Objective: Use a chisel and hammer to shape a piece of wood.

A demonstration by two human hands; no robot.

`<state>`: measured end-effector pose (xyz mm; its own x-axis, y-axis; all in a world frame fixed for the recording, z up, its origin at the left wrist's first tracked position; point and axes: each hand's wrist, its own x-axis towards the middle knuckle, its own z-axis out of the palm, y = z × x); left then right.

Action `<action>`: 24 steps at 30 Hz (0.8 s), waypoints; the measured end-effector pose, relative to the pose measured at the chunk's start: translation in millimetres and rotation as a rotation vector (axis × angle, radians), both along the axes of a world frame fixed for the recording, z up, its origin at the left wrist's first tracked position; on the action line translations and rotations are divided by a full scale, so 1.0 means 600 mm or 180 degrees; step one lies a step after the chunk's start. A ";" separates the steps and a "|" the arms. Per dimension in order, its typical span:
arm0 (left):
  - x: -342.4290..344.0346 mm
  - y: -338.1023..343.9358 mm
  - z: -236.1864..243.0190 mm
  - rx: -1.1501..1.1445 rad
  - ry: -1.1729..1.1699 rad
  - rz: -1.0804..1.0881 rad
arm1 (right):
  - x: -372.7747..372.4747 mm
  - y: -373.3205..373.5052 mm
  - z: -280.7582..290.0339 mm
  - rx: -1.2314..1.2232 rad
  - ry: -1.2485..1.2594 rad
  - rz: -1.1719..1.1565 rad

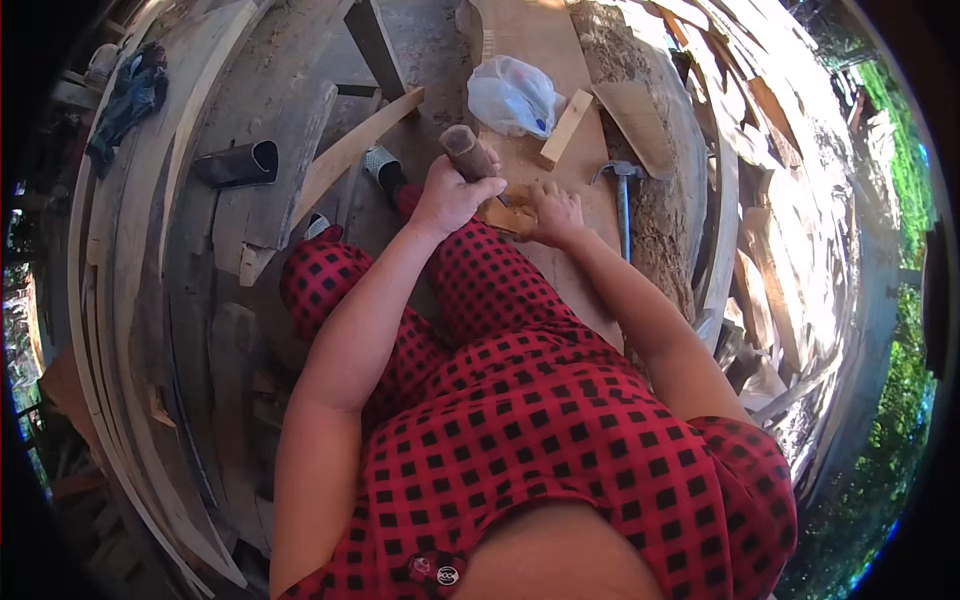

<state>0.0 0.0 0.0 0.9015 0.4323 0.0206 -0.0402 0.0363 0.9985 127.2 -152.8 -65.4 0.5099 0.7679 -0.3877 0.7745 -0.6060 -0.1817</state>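
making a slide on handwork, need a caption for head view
Left-hand grip closed around a brown-handled tool, right-hand grip on a wood piece, hammer to the right.

The grey floor [285,55] lies in shade. Harsh sunlight [815,190] whitens the right side, green foliage [890,410] beyond.

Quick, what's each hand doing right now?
Left hand: closed around a wooden handle.
Right hand: on a small wooden piece; whether it grips cannot be told.
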 end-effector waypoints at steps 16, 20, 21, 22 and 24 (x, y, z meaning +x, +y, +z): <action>0.055 -0.009 -0.027 -0.0004 0.0072 -0.0242 | 0.011 -0.012 -0.007 0.0318 0.0038 -0.0032; 0.058 -0.005 -0.029 0.0008 0.0122 -0.0283 | 0.012 -0.012 -0.006 0.0315 0.0055 -0.0011; 0.058 -0.005 -0.027 0.0009 0.0128 -0.0284 | 0.012 -0.012 -0.007 0.0316 0.0060 -0.0012; 0.058 -0.005 -0.025 -0.0007 0.0155 -0.0324 | 0.013 -0.012 -0.008 0.0314 0.0058 -0.0015; 0.057 -0.004 -0.022 -0.0026 0.0184 -0.0361 | 0.013 -0.011 -0.009 0.0310 0.0057 -0.0015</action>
